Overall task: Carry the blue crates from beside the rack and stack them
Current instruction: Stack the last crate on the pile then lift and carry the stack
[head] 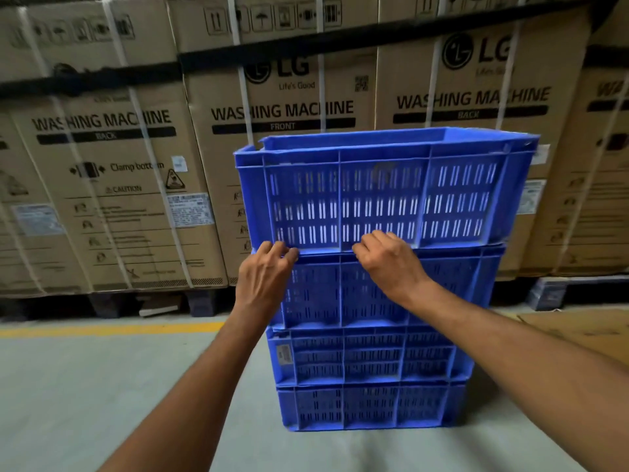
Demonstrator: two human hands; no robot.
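Blue plastic all the way down: four slotted crates sat on top of each other on the grey concrete floor (102, 386), right in the middle of the view. The top crate (384, 195) rested on the second crate (442, 287), with the third crate (371, 356) and the bottom crate (367, 407) under those. Couldn't really tell if the top one was fully seated.

Both hands were on the near side of that top crate, down at its lower edge where it met the one below. The left hand (263, 277) was at the bottom left corner, its fingers (282, 252) curled and hooked onto the edge with the thumb tucked in close. The right hand (391, 262) was near the middle of the same edge, fingers (377, 238) bent over and clamped on the lip, tips hidden against the plastic. Both forearms were stretched out bare from the lower corners.

Behind the stack stood a wall of brown LG washing machine cartons (282, 110), wrapped with white straps (243, 80) and a black band (306, 42) across the upper part. They sat on pallets (551, 294). A yellow line (102, 330) ran along the floor on the left just in front of them, and a flattened piece of cardboard (592, 332) lay on the floor to the right.
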